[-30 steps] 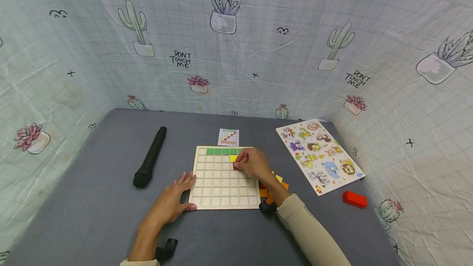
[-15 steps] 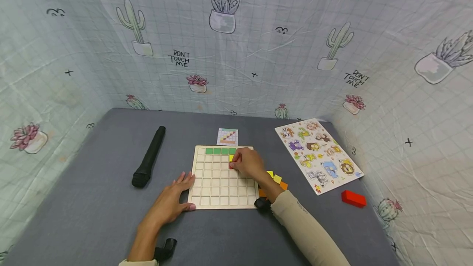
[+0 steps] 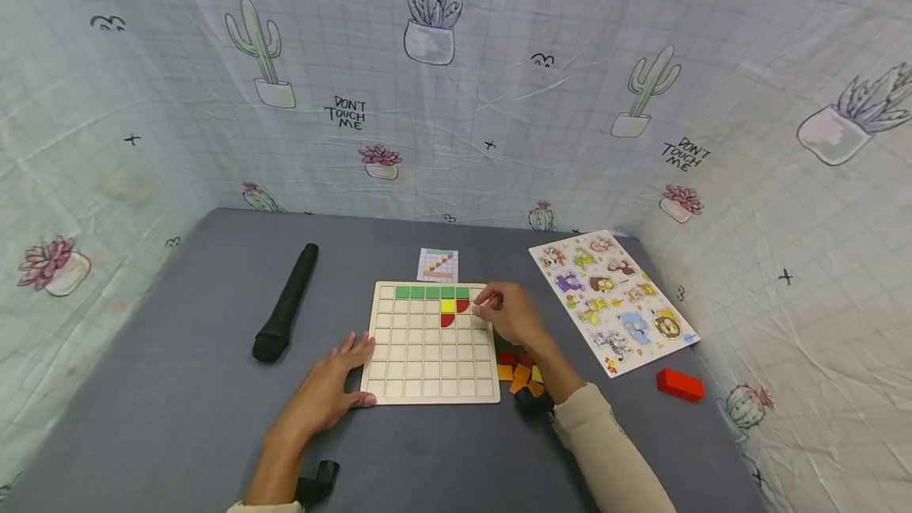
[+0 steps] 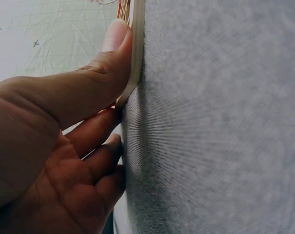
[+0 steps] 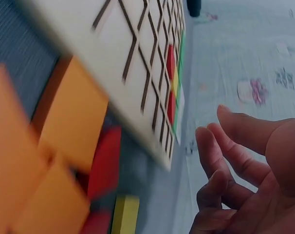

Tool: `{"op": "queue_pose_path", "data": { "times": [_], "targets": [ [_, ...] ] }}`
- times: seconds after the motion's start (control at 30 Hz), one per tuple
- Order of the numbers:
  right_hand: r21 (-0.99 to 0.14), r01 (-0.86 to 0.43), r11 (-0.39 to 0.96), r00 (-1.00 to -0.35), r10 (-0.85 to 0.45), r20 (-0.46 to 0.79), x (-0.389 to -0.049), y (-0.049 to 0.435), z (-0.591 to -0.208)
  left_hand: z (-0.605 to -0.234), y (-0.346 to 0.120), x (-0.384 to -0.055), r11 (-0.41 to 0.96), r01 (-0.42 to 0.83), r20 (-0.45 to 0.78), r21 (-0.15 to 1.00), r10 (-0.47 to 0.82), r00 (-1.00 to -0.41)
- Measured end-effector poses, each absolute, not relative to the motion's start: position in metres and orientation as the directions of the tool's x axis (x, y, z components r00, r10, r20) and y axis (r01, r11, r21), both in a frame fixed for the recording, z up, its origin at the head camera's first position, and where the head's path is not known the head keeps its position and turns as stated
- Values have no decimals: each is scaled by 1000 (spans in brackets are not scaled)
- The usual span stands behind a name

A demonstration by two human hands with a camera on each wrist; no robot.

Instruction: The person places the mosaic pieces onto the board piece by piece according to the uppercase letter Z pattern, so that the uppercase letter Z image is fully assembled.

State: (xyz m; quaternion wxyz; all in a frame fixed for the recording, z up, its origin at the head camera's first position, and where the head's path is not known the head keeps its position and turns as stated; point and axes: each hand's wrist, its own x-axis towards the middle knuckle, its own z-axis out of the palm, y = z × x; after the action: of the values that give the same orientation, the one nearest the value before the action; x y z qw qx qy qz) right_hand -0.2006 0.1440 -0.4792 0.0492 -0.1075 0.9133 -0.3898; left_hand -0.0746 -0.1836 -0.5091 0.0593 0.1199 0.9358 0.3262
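Observation:
A pale wooden grid board (image 3: pixel 427 359) lies on the grey table, green squares (image 3: pixel 432 292) along its far row. Under them are a yellow square (image 3: pixel 447 305) and two red rounded pieces, one (image 3: pixel 462 305) to its right and one (image 3: pixel 446 320) below it. My left hand (image 3: pixel 329 390) rests along the board's left edge with fingers spread; its thumb (image 4: pixel 116 36) lies against the board's edge in the left wrist view. Over the board's far right corner hovers my right hand (image 3: pixel 509 313). Its thumb and fingers (image 5: pixel 208 141) are apart with nothing between them.
Loose orange (image 3: pixel 505 372), red and yellow pieces lie right of the board, near my right wrist. A printed pattern card (image 3: pixel 438 265) sits behind it. A black microphone (image 3: pixel 286 303) is at left; an animal sticker board (image 3: pixel 613 299) and red block (image 3: pixel 680 385) are at right.
My right hand has let go of the lower red piece, now lying in its cell, and moved right. The other red piece has come into view. My left hand stays at the board's edge.

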Motion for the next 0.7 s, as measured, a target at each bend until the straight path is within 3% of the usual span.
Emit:
{"op": "queue_pose_path", "data": {
  "times": [0.2,0.47,0.7],
  "targets": [
    [-719,-106,686,-976,-209,-55,-196,174,-476,-509,-184,-75,760,190,-32,621,266,-963],
    [-541,-58,839,-974,-167,-155,-190,200,-484,-510,-185,-75,747,203,-14,633,273,-962],
    [-494,-51,868,-977,-146,-156,-190,202,-488,-511,-184,-75,745,200,-10,636,268,-963]
  ]
}}
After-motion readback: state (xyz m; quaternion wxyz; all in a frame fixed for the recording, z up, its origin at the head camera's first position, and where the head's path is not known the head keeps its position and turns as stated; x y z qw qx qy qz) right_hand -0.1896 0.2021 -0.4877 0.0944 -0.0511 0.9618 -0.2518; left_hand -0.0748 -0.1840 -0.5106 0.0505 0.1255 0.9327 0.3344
